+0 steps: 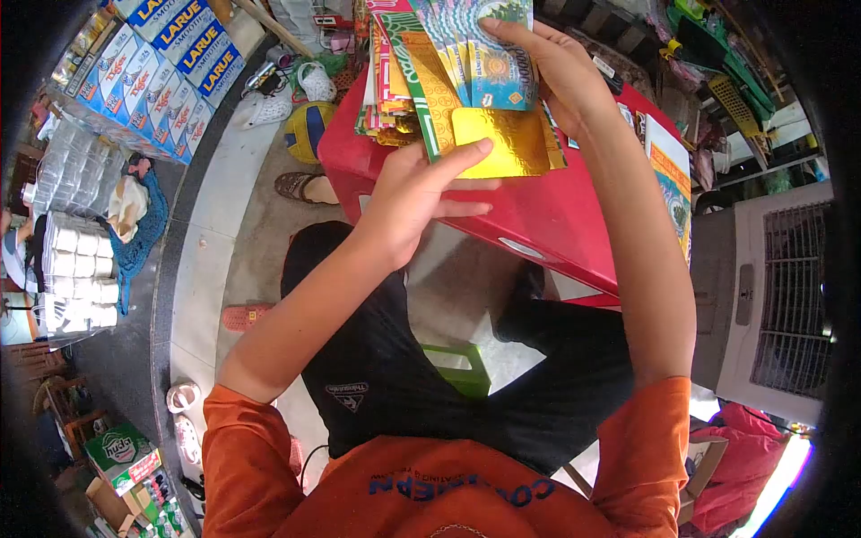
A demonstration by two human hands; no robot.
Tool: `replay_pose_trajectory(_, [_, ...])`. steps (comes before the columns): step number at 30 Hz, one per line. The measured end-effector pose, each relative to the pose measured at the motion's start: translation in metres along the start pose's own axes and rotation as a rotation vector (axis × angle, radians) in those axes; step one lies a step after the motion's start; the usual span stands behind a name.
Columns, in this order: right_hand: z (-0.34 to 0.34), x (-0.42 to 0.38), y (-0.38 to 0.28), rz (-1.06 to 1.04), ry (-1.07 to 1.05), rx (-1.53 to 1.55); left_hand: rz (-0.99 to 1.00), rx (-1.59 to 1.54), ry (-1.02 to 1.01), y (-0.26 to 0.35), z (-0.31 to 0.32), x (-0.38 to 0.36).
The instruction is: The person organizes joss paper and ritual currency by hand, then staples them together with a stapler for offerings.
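Observation:
My left hand [408, 193] is closed on a gold foil joss paper sheet [507, 148], thumb on top and fingers beneath. Under and behind the foil lie green-bordered and orange patterned papers [430, 90]. Blue joss paper notes [493, 72], printed like banknotes, are fanned out above the gold sheet. My right hand [560, 76] grips these notes at their right side, its thumb pressed on top and the other fingers partly hidden. Both hands are over the edge of a red plastic table [565, 220]. Piled to the left are more colourful papers [386, 99].
An orange and blue printed packet [671, 193] lies on the table's right side. A green plastic stool [462, 372] shows between my legs. Beer cartons [143, 94] are stacked at the upper left. A blue-yellow ball [309, 130] and several shoes rest on the floor. An air cooler [780, 296] stands right.

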State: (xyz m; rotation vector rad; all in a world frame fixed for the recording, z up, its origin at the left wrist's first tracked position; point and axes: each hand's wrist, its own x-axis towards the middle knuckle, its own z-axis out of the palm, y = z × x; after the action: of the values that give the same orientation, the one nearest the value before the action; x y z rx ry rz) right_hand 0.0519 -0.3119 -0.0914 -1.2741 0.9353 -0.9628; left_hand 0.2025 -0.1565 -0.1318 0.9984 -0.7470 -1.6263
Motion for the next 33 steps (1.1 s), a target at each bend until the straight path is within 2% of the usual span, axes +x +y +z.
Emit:
replay_pose_trajectory(4, [0.002, 0.000, 0.002, -0.004, 0.009, 0.056, 0.098, -0.022, -0.017, -0.008, 0.000, 0.004])
replay_pose_trajectory(13, [-0.007, 0.003, 0.008, -0.146, 0.066, -0.052, 0.150, 0.011, -0.016, -0.017, -0.001, 0.003])
replay_pose_trajectory(20, [-0.004, -0.004, 0.009, -0.096, 0.078, -0.026, 0.129, 0.073, -0.049, -0.024, -0.009, 0.000])
replay_pose_trajectory(25, [0.002, -0.021, 0.004, -0.046, 0.053, 0.004, 0.096, 0.048, -0.037, -0.019, -0.010, -0.006])
replay_pose_trajectory(27, [0.002, -0.026, 0.007, -0.090, 0.007, 0.014, 0.104, 0.024, -0.042, -0.024, -0.012, -0.004])
replay_pose_trajectory(33, [0.012, -0.047, -0.001, -0.032, 0.028, 0.015, 0.120, -0.033, -0.051, -0.030, -0.011, -0.002])
